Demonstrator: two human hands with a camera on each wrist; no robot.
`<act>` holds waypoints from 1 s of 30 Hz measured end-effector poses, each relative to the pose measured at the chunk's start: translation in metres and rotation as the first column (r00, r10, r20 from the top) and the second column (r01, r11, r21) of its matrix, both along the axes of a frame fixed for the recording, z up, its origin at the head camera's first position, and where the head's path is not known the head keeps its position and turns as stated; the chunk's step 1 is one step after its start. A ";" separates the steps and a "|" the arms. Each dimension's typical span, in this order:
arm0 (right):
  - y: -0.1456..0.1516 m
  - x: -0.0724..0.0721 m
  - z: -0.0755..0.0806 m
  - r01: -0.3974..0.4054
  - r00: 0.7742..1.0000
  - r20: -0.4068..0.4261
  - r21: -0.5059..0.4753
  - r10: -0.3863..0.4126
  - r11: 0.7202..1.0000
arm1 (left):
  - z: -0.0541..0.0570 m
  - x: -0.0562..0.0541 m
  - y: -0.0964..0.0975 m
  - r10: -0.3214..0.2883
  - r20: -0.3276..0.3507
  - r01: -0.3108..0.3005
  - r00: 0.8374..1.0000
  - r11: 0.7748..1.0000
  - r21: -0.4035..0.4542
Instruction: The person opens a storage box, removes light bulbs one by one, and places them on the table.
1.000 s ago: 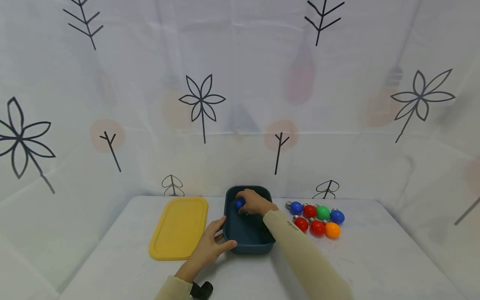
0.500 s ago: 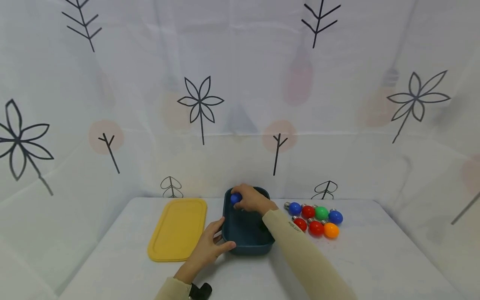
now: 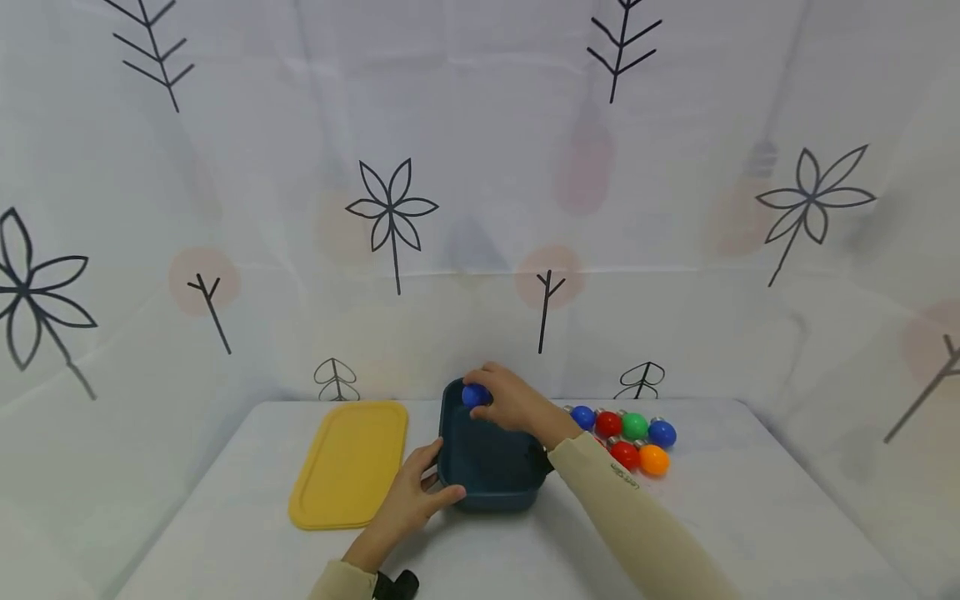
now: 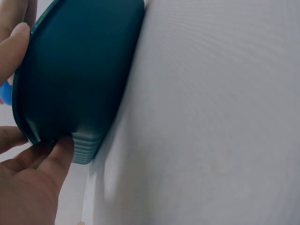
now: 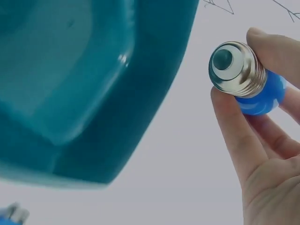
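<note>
A dark teal plastic box (image 3: 491,467) stands on the table, with its inner floor partly hidden by the right arm. At its near left corner, my left hand (image 3: 416,493) holds the wall, thumb on the near side and fingers on the left side; the left wrist view shows these fingers (image 4: 58,161) against the ribbed outer wall. My right hand (image 3: 513,404) pinches a blue light bulb (image 3: 476,395) over the box's far left part. In the right wrist view, thumb and fingers surround the bulb, and its silver screw base (image 5: 236,70) faces the camera.
To the left lies a yellow lid-like rectangular panel (image 3: 348,465). Several bulbs lie right of the box, among them a green one (image 3: 635,426), an orange one (image 3: 654,460) and a blue one (image 3: 662,433). My right sleeve (image 3: 630,508) partly covers the group.
My right hand has lifted the blue light bulb up from inside the box, first slightly leftward. My left hand keeps its hold on the box. The head view has shifted a little.
</note>
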State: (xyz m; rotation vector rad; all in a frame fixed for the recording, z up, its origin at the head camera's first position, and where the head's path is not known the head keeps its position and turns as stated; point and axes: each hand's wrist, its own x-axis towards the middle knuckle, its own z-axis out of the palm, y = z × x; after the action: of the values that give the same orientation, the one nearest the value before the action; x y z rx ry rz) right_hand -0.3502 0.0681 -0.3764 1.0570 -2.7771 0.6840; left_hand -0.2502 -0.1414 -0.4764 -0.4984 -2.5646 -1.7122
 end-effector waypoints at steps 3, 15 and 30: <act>0.012 0.005 -0.001 0.004 1.000 -0.019 -0.029 -0.005 1.000 | 0.000 0.000 -0.001 0.004 0.007 -0.004 1.000 1.000 -0.004; 0.071 0.024 -0.006 0.087 0.995 -0.046 -0.080 -0.091 0.993 | -0.002 -0.001 -0.001 0.014 0.004 -0.014 1.000 1.000 -0.006; 0.136 0.044 -0.020 0.237 0.970 -0.036 -0.077 -0.240 0.968 | -0.003 -0.001 -0.001 0.008 0.004 -0.008 1.000 1.000 -0.004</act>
State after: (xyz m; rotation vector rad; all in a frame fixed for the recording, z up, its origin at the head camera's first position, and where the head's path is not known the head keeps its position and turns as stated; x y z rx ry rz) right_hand -0.3059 0.2038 -0.3963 0.6994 -2.7541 0.7124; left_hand -0.2516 -0.1422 -0.4796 -0.4845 -2.5694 -1.7076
